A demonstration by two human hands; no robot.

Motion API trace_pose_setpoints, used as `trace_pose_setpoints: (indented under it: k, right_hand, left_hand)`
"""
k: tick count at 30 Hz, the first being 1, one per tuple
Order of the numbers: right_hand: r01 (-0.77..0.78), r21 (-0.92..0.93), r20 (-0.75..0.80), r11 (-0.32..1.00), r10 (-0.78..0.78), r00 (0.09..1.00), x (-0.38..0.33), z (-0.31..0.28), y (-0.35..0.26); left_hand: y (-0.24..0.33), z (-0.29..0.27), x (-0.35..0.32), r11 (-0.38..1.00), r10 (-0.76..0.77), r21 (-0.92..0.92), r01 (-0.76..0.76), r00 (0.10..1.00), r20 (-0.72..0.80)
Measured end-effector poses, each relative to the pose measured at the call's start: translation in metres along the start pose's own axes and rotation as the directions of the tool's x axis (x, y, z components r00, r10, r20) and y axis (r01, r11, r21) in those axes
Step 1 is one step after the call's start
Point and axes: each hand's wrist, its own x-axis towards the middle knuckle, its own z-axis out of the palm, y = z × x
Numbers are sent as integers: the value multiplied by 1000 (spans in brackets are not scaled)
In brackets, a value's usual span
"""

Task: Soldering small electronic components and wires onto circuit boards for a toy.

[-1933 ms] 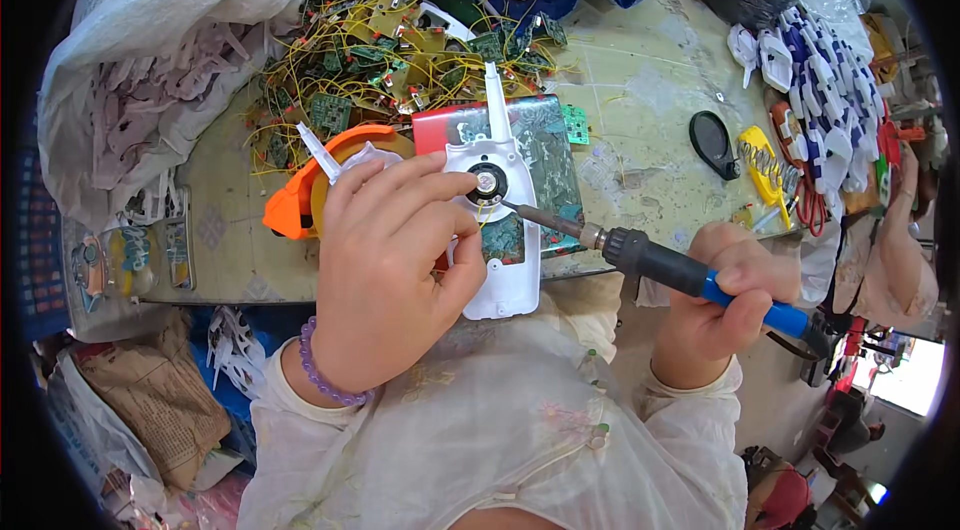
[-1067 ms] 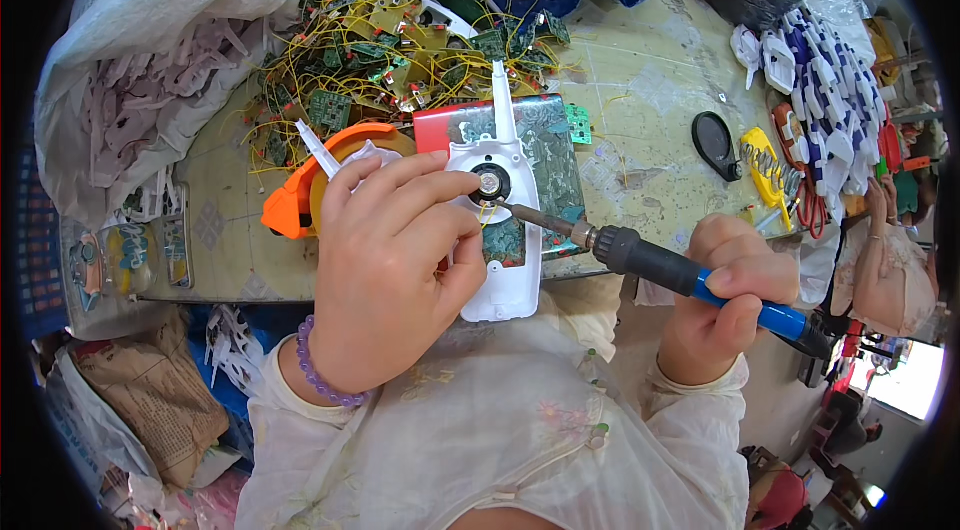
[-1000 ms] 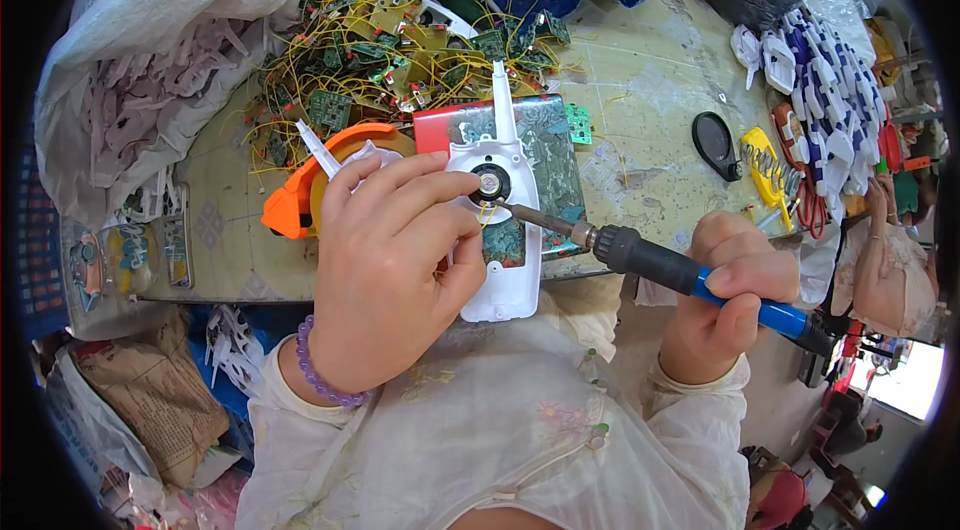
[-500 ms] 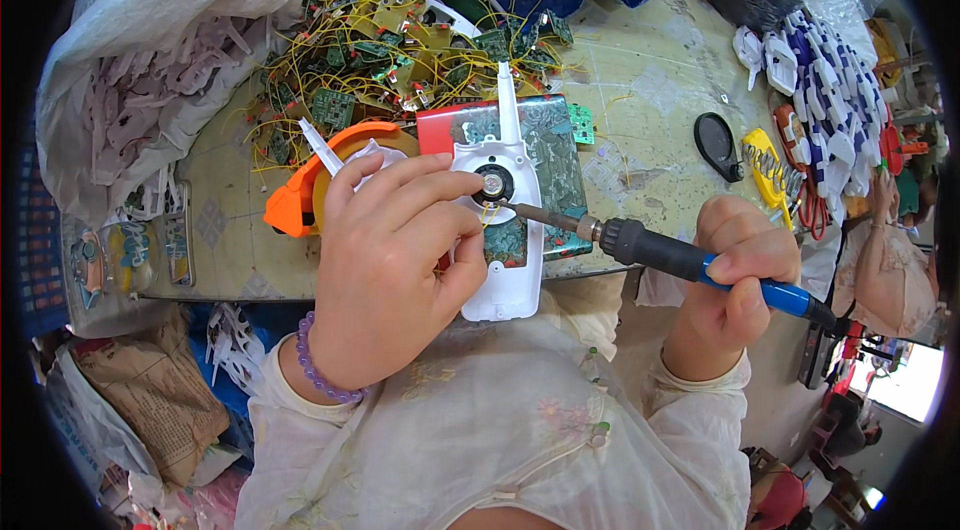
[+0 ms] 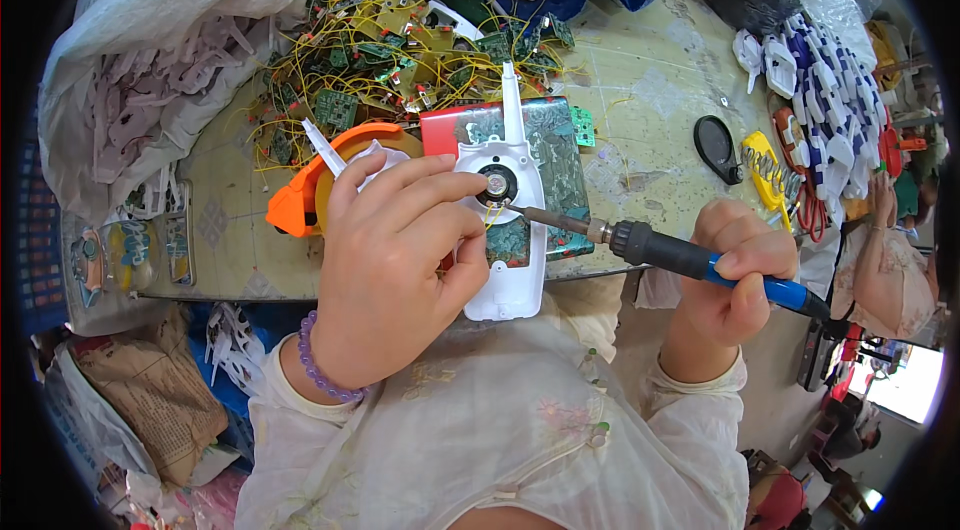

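A long white plastic housing with a narrow arm at its far end lies in front of me, partly over a red and patterned flat box. Set into the housing is a small round black speaker. My left hand steadies the housing from the left, one fingertip pressing on the speaker, the other fingers bent. A blue-and-black soldering iron is held in my closed right hand. Its tip touches or nearly touches the speaker's near edge, beside thin yellow wires.
Circuit boards with yellow wires are heaped at the back. An orange tape dispenser stands by my left hand. White parts fill a sack at far left. To the right lie a black ring-shaped part and a yellow iron stand.
The housing has shifted very slightly to the right with my left hand. The iron's tip stays at the speaker's near edge; both grips look the same.
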Motion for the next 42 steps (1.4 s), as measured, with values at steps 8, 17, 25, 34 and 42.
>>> trace_pose_setpoints:
  k: [8,17,25,34,42]
  right_hand:
    - [34,9,-113,999,-33,993,-6,-14,-6]
    - [-80,-388,-739,918,-257,623,-22,-103,-46]
    - [-336,-655,-714,677,-411,566,-28,-160,-81]
    - [-505,-445,-711,740,52,702,-23,-170,22]
    - [-488,76,-889,870,280,362,-44,-99,18]
  left_hand:
    - [0,0,2,1000,4,5,-4,1000,-5]
    - [4,5,5,1000,-10,-25,10,1000,4]
    - [6,-1,-3,998,10,-64,-12,1000,-26]
    - [-9,-14,-31,995,-65,-86,50,980,-188]
    - [-38,-18,-54,994,-47,-110,14,954,-296]
